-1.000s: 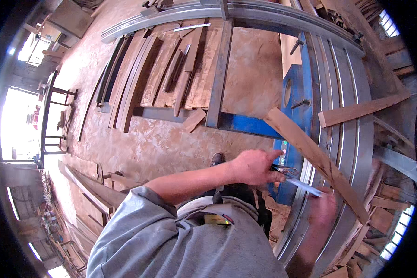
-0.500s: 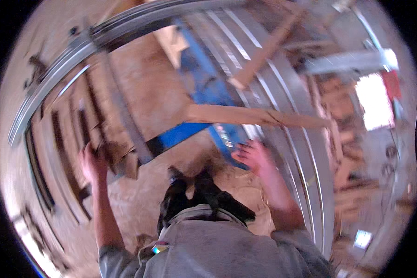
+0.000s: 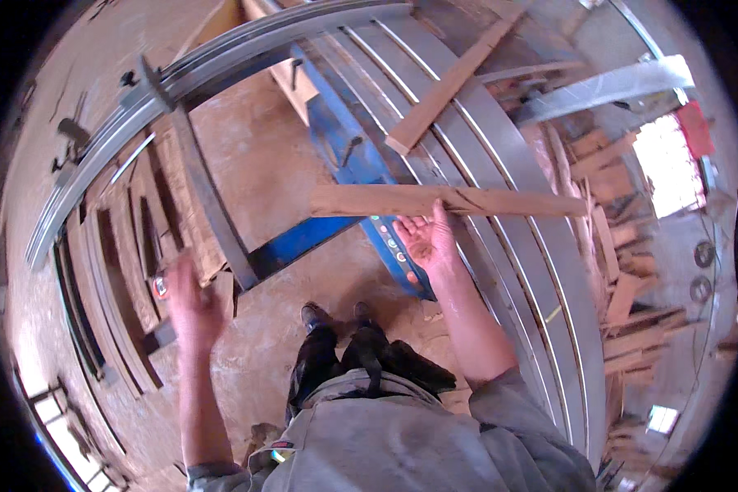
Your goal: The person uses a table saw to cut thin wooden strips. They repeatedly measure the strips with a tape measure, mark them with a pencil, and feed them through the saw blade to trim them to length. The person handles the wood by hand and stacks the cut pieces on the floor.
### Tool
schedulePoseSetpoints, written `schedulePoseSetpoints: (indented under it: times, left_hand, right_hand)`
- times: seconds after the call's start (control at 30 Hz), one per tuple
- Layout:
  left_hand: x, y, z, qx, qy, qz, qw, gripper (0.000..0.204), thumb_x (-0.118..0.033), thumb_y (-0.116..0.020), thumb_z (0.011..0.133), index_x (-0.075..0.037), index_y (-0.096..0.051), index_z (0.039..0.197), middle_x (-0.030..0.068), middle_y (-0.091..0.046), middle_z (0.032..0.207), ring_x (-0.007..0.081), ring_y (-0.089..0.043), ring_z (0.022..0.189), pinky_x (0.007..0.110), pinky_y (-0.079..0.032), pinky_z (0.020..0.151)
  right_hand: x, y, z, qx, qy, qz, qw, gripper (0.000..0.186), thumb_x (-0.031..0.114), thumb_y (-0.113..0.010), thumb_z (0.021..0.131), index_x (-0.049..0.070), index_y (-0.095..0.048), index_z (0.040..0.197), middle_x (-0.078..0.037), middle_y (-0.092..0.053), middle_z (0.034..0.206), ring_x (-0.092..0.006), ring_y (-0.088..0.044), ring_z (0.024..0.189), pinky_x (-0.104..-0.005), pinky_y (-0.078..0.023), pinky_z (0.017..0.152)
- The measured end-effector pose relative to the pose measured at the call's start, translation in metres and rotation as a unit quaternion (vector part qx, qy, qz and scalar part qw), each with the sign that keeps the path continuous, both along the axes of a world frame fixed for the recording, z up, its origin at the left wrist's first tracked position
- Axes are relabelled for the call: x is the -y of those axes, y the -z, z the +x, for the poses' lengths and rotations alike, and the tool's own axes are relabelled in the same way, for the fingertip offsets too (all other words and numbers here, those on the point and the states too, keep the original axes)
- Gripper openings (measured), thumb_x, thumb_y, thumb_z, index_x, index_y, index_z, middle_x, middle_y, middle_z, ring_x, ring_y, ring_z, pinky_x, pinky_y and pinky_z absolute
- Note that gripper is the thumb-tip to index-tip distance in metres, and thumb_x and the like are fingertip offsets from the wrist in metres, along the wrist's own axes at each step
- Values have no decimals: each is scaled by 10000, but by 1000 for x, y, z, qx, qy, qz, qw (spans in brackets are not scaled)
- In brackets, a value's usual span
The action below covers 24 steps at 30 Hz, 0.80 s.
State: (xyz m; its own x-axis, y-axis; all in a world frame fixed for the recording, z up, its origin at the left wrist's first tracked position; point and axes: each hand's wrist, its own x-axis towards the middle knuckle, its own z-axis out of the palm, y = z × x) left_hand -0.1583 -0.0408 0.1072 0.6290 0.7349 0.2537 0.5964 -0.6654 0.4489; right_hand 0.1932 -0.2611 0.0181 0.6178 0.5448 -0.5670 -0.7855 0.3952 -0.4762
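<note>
the board (image 3: 508, 201) lies across the table (image 3: 541, 312), overhanging its left and right edges. the right hand (image 3: 426, 243), palm up, loosely spread, has its thumb at the board; a red thing (image 3: 160, 285) sits at the left hand (image 3: 195, 307), whose grip i cannot tell.

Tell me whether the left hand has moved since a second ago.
Yes. Judged against the blue control panel, the left hand has moved left, away from the panel, toward the wooden strips.
</note>
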Motion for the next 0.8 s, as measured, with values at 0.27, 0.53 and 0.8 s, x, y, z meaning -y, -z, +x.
schedulePoseSetpoints:
  times: [0.27, 0.53, 0.8]
  left_hand:
    - [133, -25, 122, -154, 211, 41, 964, 715, -308, -763, 713, -41, -492, 1318, 171, -528, 1294, 332, -519, 1190, 472, -425, 1007]
    - [201, -19, 15, -206, 184, -204, 939, 344, -250, -681, 768, -56, -575, 1031, 150, -639, 1000, 329, -639, 967, 447, -537, 808]
    - [299, 0, -108, -38, -51, -192, 979, 495, -298, -715, 719, -60, -551, 1121, 139, -611, 974, 334, -621, 933, 453, -542, 730]
  right_hand:
    - [81, -7, -77, -91, -171, 69, 979, 384, 422, -476, 1011, 74, -548, 1157, -117, -626, 1067, -280, -607, 1013, -485, -481, 968]
    - [133, -56, -106, -86, -268, 162, 946, 571, 404, -461, 984, 8, -420, 1393, -153, -490, 1383, -336, -462, 1275, -521, -368, 1093]
    - [108, -72, -169, 95, -444, 79, 888, 794, 609, -483, 923, 102, -286, 1501, -102, -381, 1509, -343, -434, 1324, -546, -345, 1110]
